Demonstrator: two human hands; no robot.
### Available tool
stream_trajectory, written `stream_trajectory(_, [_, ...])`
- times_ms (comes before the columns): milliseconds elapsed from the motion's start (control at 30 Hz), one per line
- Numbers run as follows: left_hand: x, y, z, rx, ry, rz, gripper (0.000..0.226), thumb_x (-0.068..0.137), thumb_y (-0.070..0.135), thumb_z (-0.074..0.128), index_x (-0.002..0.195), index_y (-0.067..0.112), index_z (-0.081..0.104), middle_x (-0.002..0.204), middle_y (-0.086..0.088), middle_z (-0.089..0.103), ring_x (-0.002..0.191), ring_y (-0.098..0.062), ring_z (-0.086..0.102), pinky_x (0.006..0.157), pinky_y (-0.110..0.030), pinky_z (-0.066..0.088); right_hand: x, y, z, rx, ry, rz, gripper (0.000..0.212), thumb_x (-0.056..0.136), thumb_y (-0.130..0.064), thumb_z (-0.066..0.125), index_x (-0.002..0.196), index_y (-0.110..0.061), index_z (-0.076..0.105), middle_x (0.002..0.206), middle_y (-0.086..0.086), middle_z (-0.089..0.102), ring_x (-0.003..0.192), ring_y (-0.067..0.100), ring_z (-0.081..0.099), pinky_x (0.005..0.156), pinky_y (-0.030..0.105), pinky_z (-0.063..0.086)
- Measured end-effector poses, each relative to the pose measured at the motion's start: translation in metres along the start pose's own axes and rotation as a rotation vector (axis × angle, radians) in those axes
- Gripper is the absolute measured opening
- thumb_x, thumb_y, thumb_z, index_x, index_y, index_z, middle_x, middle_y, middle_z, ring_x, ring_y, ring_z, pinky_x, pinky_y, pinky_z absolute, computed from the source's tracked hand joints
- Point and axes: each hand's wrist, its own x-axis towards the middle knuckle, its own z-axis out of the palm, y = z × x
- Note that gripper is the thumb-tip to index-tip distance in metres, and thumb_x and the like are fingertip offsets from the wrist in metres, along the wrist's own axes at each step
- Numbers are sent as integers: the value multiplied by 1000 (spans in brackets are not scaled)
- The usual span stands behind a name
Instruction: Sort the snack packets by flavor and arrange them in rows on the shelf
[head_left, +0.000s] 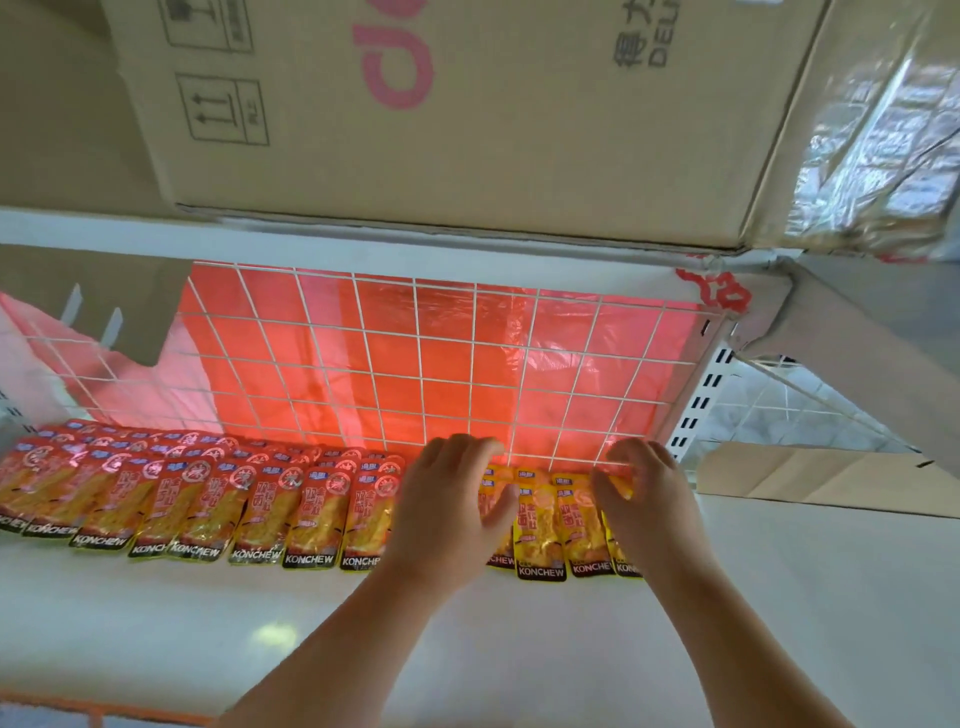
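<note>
The flat yellow foil snack packets (540, 525) looked light, thin and glossy, so they would probably slide easily on the smooth white shelf (779, 597) and over one another. Nudging them by their edges, or pinching a sealed end, seemed safer than pressing on the soft middles. They lay in a short overlapping group at the back of the shelf, just in front of the white wire grid panel (395, 364) and just right of the longer rows of flat red foil snack packets (208, 499). The left hand (447, 504) covered the group's left end, with its thumb reaching onto a packet. The right hand (649, 499) covered the right end. Both had their fingers bent down over the far edge, but I could not tell whether they were pinching packets or only pressing on them.
</note>
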Motion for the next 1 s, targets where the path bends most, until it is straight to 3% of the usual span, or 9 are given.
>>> stream_trajectory(100, [29, 29, -25, -102, 21, 132, 34, 90, 38, 63, 115, 16, 67, 100, 3, 66, 93, -22, 60, 81, -41, 50, 3, -47, -30, 71, 64, -107, 14, 86, -25, 73, 96, -30, 65, 100, -15, 58, 93, 10, 60, 73, 24, 41])
stream_trajectory(233, [66, 76, -59, -268, 63, 241, 32, 86, 39, 61, 110, 20, 67, 92, 9, 66, 88, -16, 62, 80, -37, 51, -6, -108, -89, 120, 176, -226, 14, 85, -44, 63, 96, -35, 61, 98, -19, 59, 92, 1, 58, 75, 12, 41])
stream_trajectory(367, [93, 126, -88, -410, 46, 409, 28, 84, 37, 59, 106, 20, 67, 95, 8, 69, 88, -17, 62, 79, -35, 50, -21, -155, -156, 38, 354, -292, 21, 85, -41, 62, 98, -25, 68, 96, -19, 61, 91, -1, 58, 77, 9, 41])
stream_trajectory(533, [125, 194, -119, -525, 58, 621, 31, 88, 39, 58, 106, 17, 70, 88, 8, 66, 84, -10, 56, 79, -25, 42, -46, -183, -247, -92, 522, -298, 11, 82, -43, 59, 92, -38, 59, 92, -21, 61, 90, -5, 56, 76, 7, 38])
stream_trajectory(700, [148, 263, -141, -567, -146, 698, 20, 86, 46, 60, 98, 31, 68, 85, 13, 65, 82, -8, 61, 79, -33, 51, -73, -162, -330, -130, 589, -171, 6, 86, -30, 69, 90, -29, 65, 91, -11, 66, 88, 6, 63, 79, 26, 50])
stream_trajectory(867, [167, 339, -134, -543, -406, 626, 11, 87, 41, 72, 90, 31, 69, 73, 18, 66, 70, -5, 63, 71, -29, 52, -101, -109, -411, -177, 595, -4, 9, 87, -33, 72, 84, -27, 66, 81, -14, 68, 78, -1, 63, 68, 22, 45])
stream_trajectory(1000, [175, 399, -114, -381, -494, 636, 12, 88, 42, 73, 94, 32, 71, 83, 12, 69, 78, -6, 67, 71, -30, 54, -122, -57, -472, -235, 521, 72, 12, 87, -43, 70, 83, -33, 64, 84, -17, 68, 81, 3, 63, 72, 29, 51])
